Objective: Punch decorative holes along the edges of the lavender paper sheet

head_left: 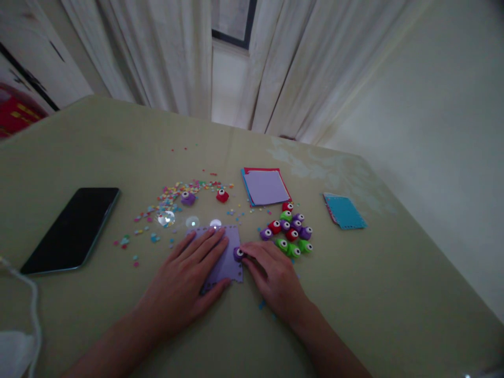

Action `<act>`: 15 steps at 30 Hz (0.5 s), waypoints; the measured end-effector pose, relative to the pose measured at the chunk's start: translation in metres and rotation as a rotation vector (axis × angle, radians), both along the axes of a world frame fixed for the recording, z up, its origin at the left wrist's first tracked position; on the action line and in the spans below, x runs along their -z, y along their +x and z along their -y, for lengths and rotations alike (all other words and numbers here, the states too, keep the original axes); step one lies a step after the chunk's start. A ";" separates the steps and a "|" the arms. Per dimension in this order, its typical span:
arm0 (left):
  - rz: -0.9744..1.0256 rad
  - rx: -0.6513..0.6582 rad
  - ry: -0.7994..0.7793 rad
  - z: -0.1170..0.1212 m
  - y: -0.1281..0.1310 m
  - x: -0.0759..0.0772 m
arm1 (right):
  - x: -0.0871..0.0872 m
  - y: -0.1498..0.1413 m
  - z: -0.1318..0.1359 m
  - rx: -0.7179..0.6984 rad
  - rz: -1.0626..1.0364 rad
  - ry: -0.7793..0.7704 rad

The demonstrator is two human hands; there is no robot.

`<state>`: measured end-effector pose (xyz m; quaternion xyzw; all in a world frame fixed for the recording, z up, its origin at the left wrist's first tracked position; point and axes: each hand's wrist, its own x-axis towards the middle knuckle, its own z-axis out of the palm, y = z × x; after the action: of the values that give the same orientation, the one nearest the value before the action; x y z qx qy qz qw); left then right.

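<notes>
A purple sheet of paper [230, 265] lies on the table, with small cut-outs along its edges. My left hand [192, 270] rests flat on it, fingers stretched out, covering its left part. At the sheet's right edge sits a small purple craft punch [238, 254] with a round white top. My right hand [275, 273] pinches this punch between thumb and fingers. Just beyond that hand is a cluster of similar punches in red, green and purple [292, 234]. Another purple punch [188, 198] and a red punch [222, 196] stand farther back.
Colourful paper bits [173, 194] are scattered behind my left hand, near several clear round discs [192, 222]. A stack of coloured paper squares [268, 188] lies at the back, and a blue-topped stack [345, 212] at right. At left are a dark tablet [74, 228] and white cable [34, 304].
</notes>
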<state>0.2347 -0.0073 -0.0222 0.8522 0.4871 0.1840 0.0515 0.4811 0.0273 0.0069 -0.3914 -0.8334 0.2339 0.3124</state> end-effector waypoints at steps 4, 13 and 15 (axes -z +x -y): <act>-0.007 0.002 -0.004 0.000 -0.001 0.001 | -0.001 0.000 0.000 -0.009 0.002 0.005; -0.004 0.008 -0.008 0.000 -0.001 0.001 | 0.001 0.002 0.000 -0.005 0.018 0.009; -0.007 0.009 -0.004 0.000 -0.002 0.001 | 0.001 0.002 0.001 -0.004 0.022 0.007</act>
<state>0.2330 -0.0069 -0.0234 0.8548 0.4839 0.1798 0.0526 0.4832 0.0266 0.0056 -0.3910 -0.8385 0.2271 0.3041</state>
